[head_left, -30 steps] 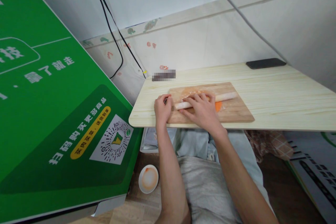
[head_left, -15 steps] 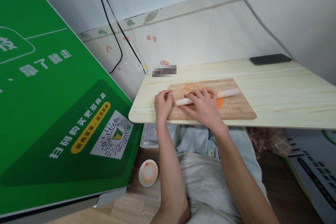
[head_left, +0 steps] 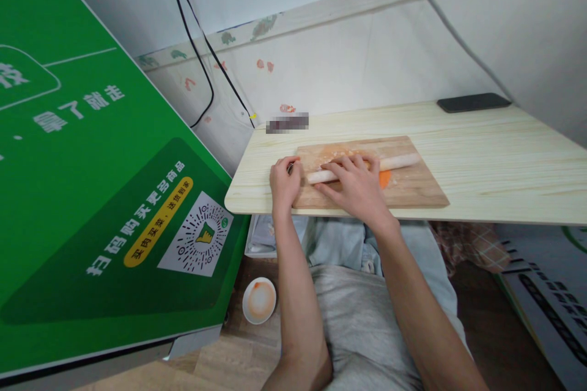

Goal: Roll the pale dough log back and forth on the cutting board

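A pale rolling pin [head_left: 398, 162] lies slantwise across a wooden cutting board [head_left: 426, 194]. My right hand [head_left: 355, 183] is on it, fingers over the far side and thumb along the near side. Flat orange dough [head_left: 384, 179] shows past the right hand, partly covered by the hand and pin. At the board's left edge, my left hand [head_left: 285, 182] is closed in a pinch. A small dark gap shows between its thumb and fingers; what it holds, if anything, is too small to make out. White floury specks and an orange stain mark the board.
A light wood-grain table [head_left: 495, 165] carries the board. A black phone [head_left: 474, 102] lies at its back right, and a blurred-out item [head_left: 287, 123] at the back left. Below stands a white bowl [head_left: 259, 300] with orange residue. A green panel [head_left: 92, 153] rises on the left.
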A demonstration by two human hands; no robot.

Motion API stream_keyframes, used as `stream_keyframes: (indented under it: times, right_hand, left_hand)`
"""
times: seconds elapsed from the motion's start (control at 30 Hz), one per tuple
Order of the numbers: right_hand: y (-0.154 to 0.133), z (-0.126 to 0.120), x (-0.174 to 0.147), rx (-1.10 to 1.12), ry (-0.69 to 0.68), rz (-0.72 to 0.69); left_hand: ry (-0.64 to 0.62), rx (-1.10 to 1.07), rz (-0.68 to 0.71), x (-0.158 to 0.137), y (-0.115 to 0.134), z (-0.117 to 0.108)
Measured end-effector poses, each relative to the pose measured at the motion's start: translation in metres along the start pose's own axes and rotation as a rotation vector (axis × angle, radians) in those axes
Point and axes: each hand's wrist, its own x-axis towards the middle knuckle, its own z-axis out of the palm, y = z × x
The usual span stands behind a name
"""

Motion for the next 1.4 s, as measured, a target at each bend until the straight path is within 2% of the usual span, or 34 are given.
stream_keyframes:
  times: [0.37, 1.4]
  right_hand:
    - [0.0014, 0.0020, -0.0011, 0.029, 0.049, -0.026]
    - [0.0025, 0.0066, -0.0002, -0.013, 0.044, -0.019]
  left_hand:
    - [0.002, 0.003, -0.007, -0.0009, 0.0017, -0.0001]
    - [0.000, 0.025, 0.010, -0.0005, 0.0036, -0.0019]
